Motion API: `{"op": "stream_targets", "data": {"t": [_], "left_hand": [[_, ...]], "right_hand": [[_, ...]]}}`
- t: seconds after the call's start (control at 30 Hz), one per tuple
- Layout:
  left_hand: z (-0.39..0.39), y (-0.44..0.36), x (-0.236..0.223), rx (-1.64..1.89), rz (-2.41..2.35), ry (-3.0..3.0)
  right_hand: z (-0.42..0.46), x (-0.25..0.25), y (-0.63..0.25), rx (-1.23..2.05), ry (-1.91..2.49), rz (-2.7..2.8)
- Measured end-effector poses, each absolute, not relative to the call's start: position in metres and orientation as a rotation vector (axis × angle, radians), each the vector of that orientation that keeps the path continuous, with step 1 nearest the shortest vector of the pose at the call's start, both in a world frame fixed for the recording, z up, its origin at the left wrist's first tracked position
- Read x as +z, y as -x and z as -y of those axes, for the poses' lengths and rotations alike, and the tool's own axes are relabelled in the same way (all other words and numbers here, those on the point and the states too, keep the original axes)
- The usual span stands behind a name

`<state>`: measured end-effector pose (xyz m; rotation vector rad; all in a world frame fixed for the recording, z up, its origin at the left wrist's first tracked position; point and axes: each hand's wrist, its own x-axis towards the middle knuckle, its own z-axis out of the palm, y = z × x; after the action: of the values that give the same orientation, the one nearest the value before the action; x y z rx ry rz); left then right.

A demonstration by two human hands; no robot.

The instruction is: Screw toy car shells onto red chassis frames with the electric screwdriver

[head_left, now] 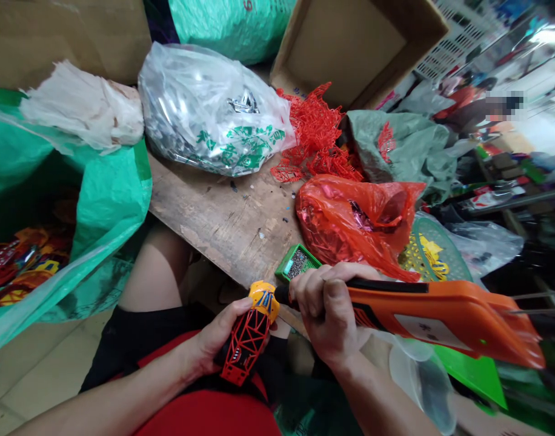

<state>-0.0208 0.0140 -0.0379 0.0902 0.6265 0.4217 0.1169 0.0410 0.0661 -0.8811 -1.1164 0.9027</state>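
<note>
My left hand [216, 340] is closed around a small toy car [250, 336] with a red cage-like frame and a yellow nose, held over my lap. My right hand [325, 309] grips the black front end of an orange electric screwdriver [441, 312], whose tip meets the yellow nose of the car. A small green tray of screws [285, 266] sits on the table edge just above both hands.
On the wooden table [218, 218] lie a clear bag of metal parts [205, 109], red plastic frames [316, 136], a red bag [350, 218] and a grey-green bag [395, 145]. A green sack of toy cars [100, 200] stands left; a cardboard box [354, 42] behind.
</note>
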Motion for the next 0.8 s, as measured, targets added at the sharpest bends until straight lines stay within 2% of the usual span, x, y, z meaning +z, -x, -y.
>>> {"op": "stream_targets", "data": {"t": [0.8], "left_hand": [[-0.008, 0.019, -0.048, 0.447, -0.618, -0.123]], "right_hand": [[-0.048, 0.062, -0.110, 0.933, 0.974, 1.049]]}}
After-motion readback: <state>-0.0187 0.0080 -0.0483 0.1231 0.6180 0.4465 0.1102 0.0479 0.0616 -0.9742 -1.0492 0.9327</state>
